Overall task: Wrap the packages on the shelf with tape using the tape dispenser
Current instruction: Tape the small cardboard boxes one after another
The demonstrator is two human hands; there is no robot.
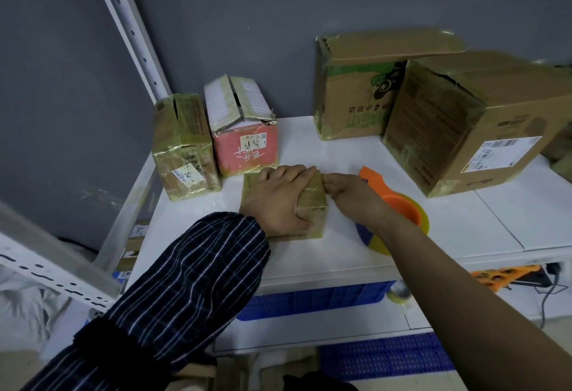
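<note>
Cardboard on the left of the frame: a brown taped box [185,149] and a pink box [246,143] stand by the wall. At centre, the left hand [275,201] clamps the small package [313,206] to the white shelf [340,149], fingers curled over its top. The right hand [346,191] bunches its fingertips at the package's upper right edge; pinching tape or only pressing, I cannot tell. The orange tape dispenser [399,205] lies just behind that wrist. The smart play is to hold firm and rub the tape flat along that edge.

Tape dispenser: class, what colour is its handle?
The tape dispenser has an orange handle; the head view shows it best.
</note>
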